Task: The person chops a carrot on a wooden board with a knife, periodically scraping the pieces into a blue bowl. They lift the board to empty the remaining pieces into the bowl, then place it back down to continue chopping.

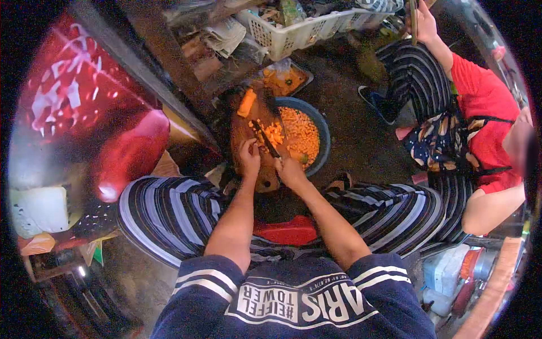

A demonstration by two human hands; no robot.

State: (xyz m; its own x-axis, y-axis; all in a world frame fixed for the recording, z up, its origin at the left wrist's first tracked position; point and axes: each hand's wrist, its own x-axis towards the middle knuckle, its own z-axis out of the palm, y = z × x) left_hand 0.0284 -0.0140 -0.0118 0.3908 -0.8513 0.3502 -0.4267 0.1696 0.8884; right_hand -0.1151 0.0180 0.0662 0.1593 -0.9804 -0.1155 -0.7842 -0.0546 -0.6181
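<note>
Navy short-sleeved T-shirt (293, 305), white-striped sleeve cuffs, white Paris Eiffel Tower print, navy-and-white striped trousers (164, 214), bare forearms.

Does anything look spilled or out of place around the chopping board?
Nothing looks spilled: the diced orange pieces lie in the blue bowl or on the wooden chopping board. One oddity: the board seems to overlap the bowl's rim. The right hand grips the knife; the left hand rests on the board.

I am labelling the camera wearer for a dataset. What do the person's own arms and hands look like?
Both arms come out of short dark blue sleeves. The left sleeve and the right sleeve each end in white stripes. Below the sleeves the arms are bare. The left hand and the right hand wear no gloves, and no watch shows.
</note>
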